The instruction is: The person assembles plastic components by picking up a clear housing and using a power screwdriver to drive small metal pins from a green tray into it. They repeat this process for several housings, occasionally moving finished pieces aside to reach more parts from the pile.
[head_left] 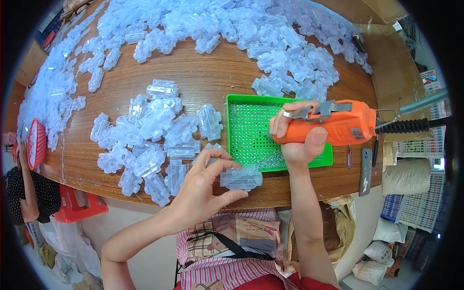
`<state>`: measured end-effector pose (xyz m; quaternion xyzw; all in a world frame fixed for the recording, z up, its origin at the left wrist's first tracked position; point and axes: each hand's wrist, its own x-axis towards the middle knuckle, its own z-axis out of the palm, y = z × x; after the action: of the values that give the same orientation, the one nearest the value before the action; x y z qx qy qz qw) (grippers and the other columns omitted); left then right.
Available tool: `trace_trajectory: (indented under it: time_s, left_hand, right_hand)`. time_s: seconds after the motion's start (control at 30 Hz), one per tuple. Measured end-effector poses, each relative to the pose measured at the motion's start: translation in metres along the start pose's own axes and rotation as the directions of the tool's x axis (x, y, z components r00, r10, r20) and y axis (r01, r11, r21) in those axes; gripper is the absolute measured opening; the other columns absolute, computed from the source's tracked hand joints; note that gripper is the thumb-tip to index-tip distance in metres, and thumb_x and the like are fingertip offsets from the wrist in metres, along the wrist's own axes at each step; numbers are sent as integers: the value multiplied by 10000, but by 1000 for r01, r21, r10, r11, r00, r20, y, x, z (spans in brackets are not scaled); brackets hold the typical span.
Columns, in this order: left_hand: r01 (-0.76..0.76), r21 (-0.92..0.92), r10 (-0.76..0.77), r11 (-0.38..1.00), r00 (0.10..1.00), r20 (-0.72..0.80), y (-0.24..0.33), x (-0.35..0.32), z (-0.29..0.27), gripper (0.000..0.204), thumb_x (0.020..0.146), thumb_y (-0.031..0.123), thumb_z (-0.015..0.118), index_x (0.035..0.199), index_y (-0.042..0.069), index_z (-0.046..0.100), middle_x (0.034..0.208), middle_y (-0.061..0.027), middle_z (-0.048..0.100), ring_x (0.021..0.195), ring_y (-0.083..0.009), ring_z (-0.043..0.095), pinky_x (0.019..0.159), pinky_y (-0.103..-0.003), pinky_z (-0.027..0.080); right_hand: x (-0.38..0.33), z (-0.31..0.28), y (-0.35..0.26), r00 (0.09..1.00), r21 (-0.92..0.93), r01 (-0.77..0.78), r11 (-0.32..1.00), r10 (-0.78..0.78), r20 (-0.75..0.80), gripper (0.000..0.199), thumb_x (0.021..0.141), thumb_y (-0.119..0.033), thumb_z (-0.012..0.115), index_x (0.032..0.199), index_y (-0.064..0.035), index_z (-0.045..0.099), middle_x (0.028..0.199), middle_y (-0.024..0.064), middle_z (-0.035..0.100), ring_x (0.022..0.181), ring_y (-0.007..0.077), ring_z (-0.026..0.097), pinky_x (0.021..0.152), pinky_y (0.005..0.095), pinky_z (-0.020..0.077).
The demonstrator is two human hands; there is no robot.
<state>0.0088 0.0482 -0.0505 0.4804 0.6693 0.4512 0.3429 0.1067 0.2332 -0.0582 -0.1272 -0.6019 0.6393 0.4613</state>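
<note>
Near the table's front edge my left hand (199,189) pinches a clear plastic housing (241,178), fingers along its far side and thumb at its near side. My right hand (298,151) is wrapped round an orange electric screwdriver (340,124), with a cable on its right end and its tip pointing left. The screwdriver hangs above a green perforated tray (229,128) with many small silver screws (270,160) in it. Its tip is apart from the housing. Close to my left hand lies a loose pile of similar clear housings (145,133).
A large heap of clear plastic parts (208,21) covers the table's far side. A dark phone-like device (365,171) and a small screwdriver (349,158) lie at the right. Another person's arm (29,186) is beside a red basket (36,144) at the left.
</note>
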Motion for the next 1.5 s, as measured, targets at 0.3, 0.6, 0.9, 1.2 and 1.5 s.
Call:
trace_trajectory:
  time_s: [0.3,0.6,0.9,1.2,1.5]
  left_hand:
    - [28,-82,-29,996,1000,-9,1,4,1,368,715,171,792,990,11,607,1071,-116,467,791,-206,581,627,-293,525]
    - [-20,-88,17,996,999,-36,-2,2,4,365,716,166,789,992,14,606,1053,-119,477,817,-212,574,619,-292,517]
    - [-74,-82,64,994,991,-115,-10,-2,8,361,700,140,764,1002,20,609,1056,-151,472,878,-296,559,685,-349,494]
    - [-110,-36,106,993,989,-107,3,-4,-2,376,740,117,745,1035,8,539,1090,-160,446,759,-322,610,648,-392,535]
    - [-30,765,91,643,995,-37,18,42,-112,482,718,317,770,1070,60,563,1017,-144,600,916,-324,574,881,-414,427]
  right_hand:
    - [-14,17,-79,918,223,160,962,-228,325,761,788,-735,504,1066,-26,504,624,51,528,573,168,509,477,292,440]
    - [-39,37,-79,956,138,-44,989,2,295,234,771,-64,690,950,-22,544,678,88,580,603,201,530,578,349,463]
    - [-39,46,-61,902,75,139,988,-157,403,762,727,-761,559,935,-31,493,602,81,559,552,205,530,504,321,465]
    - [-31,45,-70,944,181,78,980,-131,304,780,816,-732,456,1095,-4,481,585,65,534,528,177,504,459,279,449]
    - [-3,11,-80,988,153,151,977,-155,9,712,831,-713,439,1029,-30,491,517,36,437,474,141,424,430,264,394]
